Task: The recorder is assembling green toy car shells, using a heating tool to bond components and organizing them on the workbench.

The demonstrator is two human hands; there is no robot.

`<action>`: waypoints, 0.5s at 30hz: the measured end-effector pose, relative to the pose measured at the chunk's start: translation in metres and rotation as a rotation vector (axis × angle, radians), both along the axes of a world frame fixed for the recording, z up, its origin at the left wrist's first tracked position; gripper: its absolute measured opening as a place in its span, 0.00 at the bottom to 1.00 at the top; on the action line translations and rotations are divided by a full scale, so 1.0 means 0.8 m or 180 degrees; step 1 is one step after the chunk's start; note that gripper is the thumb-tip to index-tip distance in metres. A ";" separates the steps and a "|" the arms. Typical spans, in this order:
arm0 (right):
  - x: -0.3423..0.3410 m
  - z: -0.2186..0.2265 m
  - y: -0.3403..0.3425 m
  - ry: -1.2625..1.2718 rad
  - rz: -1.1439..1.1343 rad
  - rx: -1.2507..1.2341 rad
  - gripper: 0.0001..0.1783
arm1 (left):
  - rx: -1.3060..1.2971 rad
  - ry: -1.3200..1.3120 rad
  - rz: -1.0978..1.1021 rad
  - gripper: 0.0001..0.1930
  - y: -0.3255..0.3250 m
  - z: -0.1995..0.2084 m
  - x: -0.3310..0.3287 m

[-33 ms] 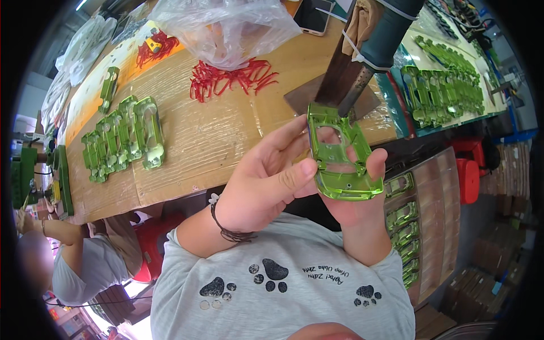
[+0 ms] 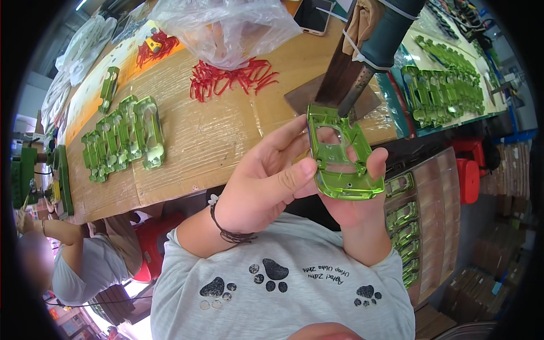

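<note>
A shiny green toy car body shell (image 2: 334, 152), its hollow inside facing up, is held between my two hands in front of my chest. My left hand (image 2: 266, 173) grips its left side, the thumb pressing near the shell's lower left edge and the fingers partly hidden behind it. From below and the right, my right hand (image 2: 354, 207) supports the shell, its thumb at the right edge. Just beyond the far end of the shell is the tip of a metal rod (image 2: 357, 90), fixed in a dark green machine arm (image 2: 388, 34); I cannot tell whether they touch.
More green shells (image 2: 148, 133) stand in a row on the left of the table (image 2: 192, 150). Red strips (image 2: 226, 82) lie under a plastic bag (image 2: 226, 28), near a phone (image 2: 313, 16). Shells also fill a board (image 2: 442, 96) and a compartment tray (image 2: 433, 226) at right. A co-worker (image 2: 90, 260) sits left.
</note>
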State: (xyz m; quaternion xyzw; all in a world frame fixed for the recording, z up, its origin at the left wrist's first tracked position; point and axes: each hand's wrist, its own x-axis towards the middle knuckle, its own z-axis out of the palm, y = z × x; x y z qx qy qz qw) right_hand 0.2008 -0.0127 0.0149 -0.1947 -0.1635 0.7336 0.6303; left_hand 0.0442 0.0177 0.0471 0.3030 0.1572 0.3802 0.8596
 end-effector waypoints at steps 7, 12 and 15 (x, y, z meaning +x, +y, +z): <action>0.000 0.000 0.004 0.0022 0.0044 -0.0069 0.39 | -0.0104 0.0004 0.0009 0.39 0.005 0.000 -0.001; 0.000 -0.012 0.004 -0.0049 0.0082 -0.0109 0.39 | -0.0103 -0.0030 -0.0105 0.38 0.013 -0.005 -0.005; -0.003 -0.021 -0.013 -0.0127 -0.0071 -0.0213 0.45 | 0.0143 0.0374 -0.0341 0.37 0.009 -0.014 -0.018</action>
